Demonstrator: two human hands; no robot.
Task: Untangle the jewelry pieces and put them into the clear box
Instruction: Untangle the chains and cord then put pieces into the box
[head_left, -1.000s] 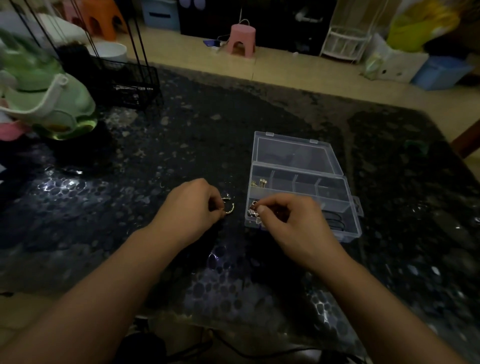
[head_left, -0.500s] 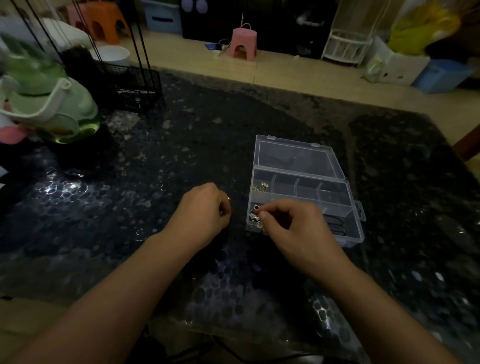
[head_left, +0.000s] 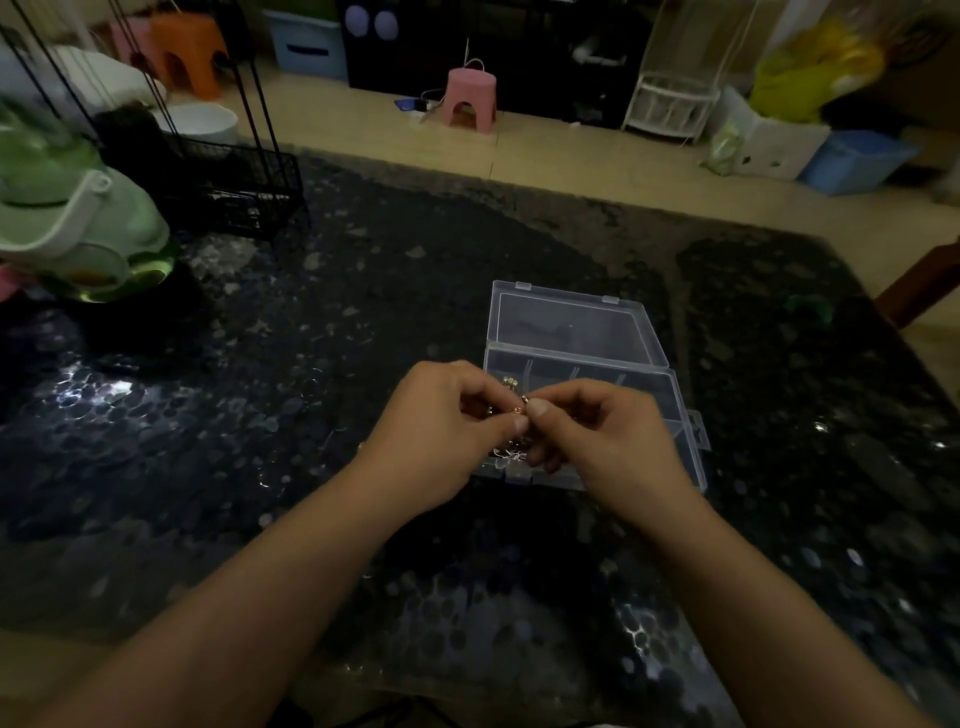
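You hold one small tangle of gold-toned jewelry (head_left: 514, 415) up between your two hands, just above the near left corner of the clear box (head_left: 644, 374); how many pieces are knotted in it is too small and dim to count. Your left hand (head_left: 447, 426) has a narrow grip, thumb and forefinger pinched on the tangle from the left, the other fingers curled in. Your right hand (head_left: 602, 431) mirrors it, thumb tip pressed against the same tangle from the right, so the two thumbs nearly touch. A few thin loops hang below the pinch, over the box's front edge. There is one clear box, its lid (head_left: 571, 325) laid open flat behind it; the far row shows several small compartments set off by dividers, and the far left one holds a small gold item (head_left: 510, 383). The box sits on the dark, speckled counter (head_left: 311, 415). At the counter's far left stand one green-and-white container (head_left: 78, 223) and one black wire rack (head_left: 228, 182). On the floor beyond you see one pink stool (head_left: 469, 96) and one orange stool (head_left: 189, 52).
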